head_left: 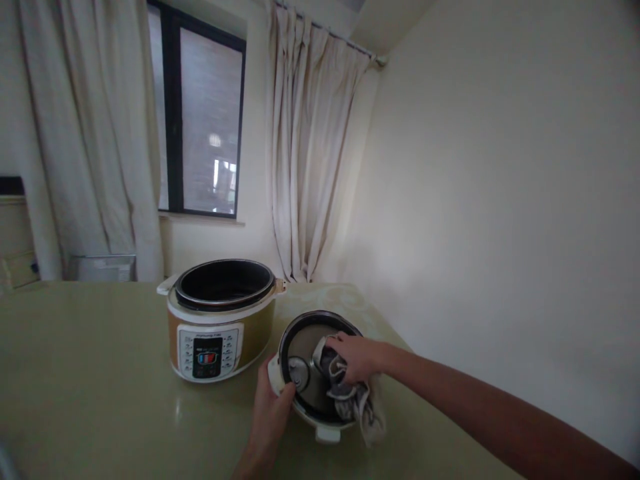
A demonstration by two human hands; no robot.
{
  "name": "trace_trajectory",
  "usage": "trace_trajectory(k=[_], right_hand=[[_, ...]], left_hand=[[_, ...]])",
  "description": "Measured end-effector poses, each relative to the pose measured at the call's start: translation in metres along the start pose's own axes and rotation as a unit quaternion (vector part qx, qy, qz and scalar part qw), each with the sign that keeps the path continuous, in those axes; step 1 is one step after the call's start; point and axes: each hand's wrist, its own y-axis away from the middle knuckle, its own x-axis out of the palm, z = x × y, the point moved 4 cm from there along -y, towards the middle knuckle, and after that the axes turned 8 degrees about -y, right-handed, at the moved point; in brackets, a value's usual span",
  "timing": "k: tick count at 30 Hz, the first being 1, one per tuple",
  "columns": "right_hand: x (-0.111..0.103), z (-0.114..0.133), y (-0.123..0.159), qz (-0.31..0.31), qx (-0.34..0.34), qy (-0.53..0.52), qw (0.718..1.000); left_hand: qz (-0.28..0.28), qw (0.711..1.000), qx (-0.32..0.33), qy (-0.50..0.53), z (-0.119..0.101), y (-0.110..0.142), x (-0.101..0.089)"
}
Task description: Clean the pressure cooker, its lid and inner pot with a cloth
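Lid (311,347) tilted over desk (100,400), underside showing, nr cooker (261,332), L hand (270,408) fingers gripping edge, R hand (356,358) fingers bunched on soft cloth (345,395) against it; prob. stiff, mod. wt., poss. slippery if damp, so best held by rim.

Dim, soft light; bright spots dot the windowpane (210,120) at ten o'clock, faint glare streaks the tabletop (100,373) at eight, the cloth (345,393) blurs at five.

cooker (217,327) on glossy green table (100,373)
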Motion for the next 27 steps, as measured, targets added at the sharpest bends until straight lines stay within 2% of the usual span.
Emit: trace_trajectory(k=[3, 6, 8, 11, 13, 16, 21, 24, 27], right_hand=[[-0.017, -0.005, -0.016, -0.034, 0.061, 0.086, 0.994], [-0.023, 0.017, -0.044, -0.088, 0.056, 0.138, 0.985], [-0.021, 0.043, -0.064, -0.12, 0.014, 0.142, 0.982], [-0.015, 0.082, -0.083, -0.156, -0.114, 0.141, 0.971], [-0.011, 0.092, -0.087, -0.155, -0.196, 0.152, 0.956], [-0.01, 0.072, -0.083, -0.138, -0.243, 0.182, 0.943], [-0.017, 0.006, -0.054, -0.143, -0.128, 0.173, 0.966], [-0.017, -0.006, -0.033, -0.098, -0.089, 0.141, 0.981], [-0.018, -0.001, -0.017, -0.035, -0.04, 0.092, 0.994]], left_hand=[[0.002, 1.0, 0.0, 0.022, 0.004, 0.001, -0.001], [0.008, 0.999, -0.018, 0.037, 0.016, 0.001, -0.001], [0.009, 0.998, -0.038, 0.046, 0.022, 0.001, -0.002], [0.008, 0.997, -0.057, 0.048, 0.023, 0.003, -0.003], [0.002, 0.996, -0.073, 0.043, 0.019, 0.004, -0.003], [-0.012, 0.994, -0.103, 0.046, 0.011, 0.006, -0.001], [-0.031, 0.99, -0.119, 0.063, 0.003, 0.008, 0.001], [-0.042, 0.993, -0.101, 0.045, 0.003, 0.005, 0.0], [-0.056, 0.997, -0.053, 0.024, 0.004, 0.001, -0.003]])
